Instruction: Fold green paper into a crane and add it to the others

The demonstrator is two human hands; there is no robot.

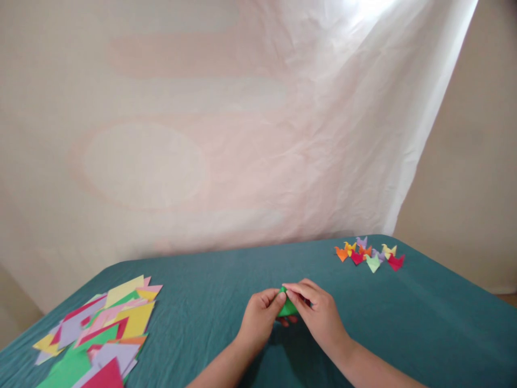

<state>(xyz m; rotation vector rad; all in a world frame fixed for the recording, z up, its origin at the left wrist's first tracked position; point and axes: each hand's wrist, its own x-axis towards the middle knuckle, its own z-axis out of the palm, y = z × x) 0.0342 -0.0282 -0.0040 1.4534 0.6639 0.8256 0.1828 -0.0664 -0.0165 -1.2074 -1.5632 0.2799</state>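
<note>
Left hand [259,314], right hand [321,307], green paper [287,309] (folded) pinched between

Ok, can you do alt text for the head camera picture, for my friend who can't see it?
A left hand and a right hand pinch a small folded green paper above a teal-covered table. Loose coloured paper sheets lie piled at the left, and small folded paper birds cluster at the far right.
</note>
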